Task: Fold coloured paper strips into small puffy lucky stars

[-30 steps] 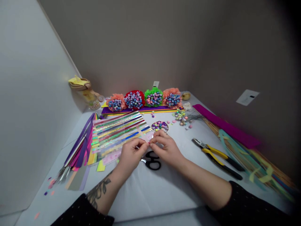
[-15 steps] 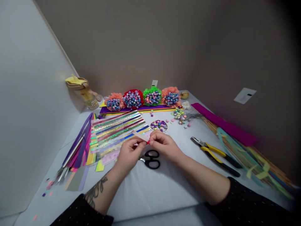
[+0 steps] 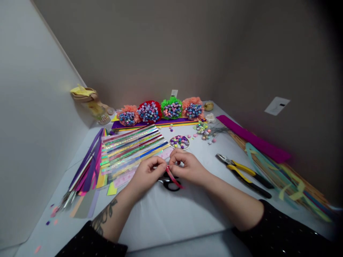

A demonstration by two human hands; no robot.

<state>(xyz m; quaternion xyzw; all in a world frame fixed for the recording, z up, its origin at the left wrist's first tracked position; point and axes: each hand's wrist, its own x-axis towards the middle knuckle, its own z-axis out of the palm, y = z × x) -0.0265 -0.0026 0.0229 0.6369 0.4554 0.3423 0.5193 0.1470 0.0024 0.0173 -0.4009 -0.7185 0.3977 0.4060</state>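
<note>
Red strip (image 3: 172, 176) btwn both hands (image 3: 148, 172) (image 3: 189, 167)

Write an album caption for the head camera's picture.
Left hand and right hand pinch a pink strip over black-handled scissors, pliers nearby.

Beyond one round dish of small purple and pink stars (image 3: 188, 144) sit four ruffled, star-filled paper flowers (image 3: 149, 111): two salmon-orange, one red, one green; nearer than the dish, one bare left hand (image 3: 148, 171), one bare right hand (image 3: 189, 166), one narrow pink-red strip (image 3: 173, 177) and one pair of black-handled scissors (image 3: 165, 182); right of the dish, one pair of yellow-and-black-handled metal pliers (image 3: 230, 166) and one long magenta sheet (image 3: 253, 141).
</note>
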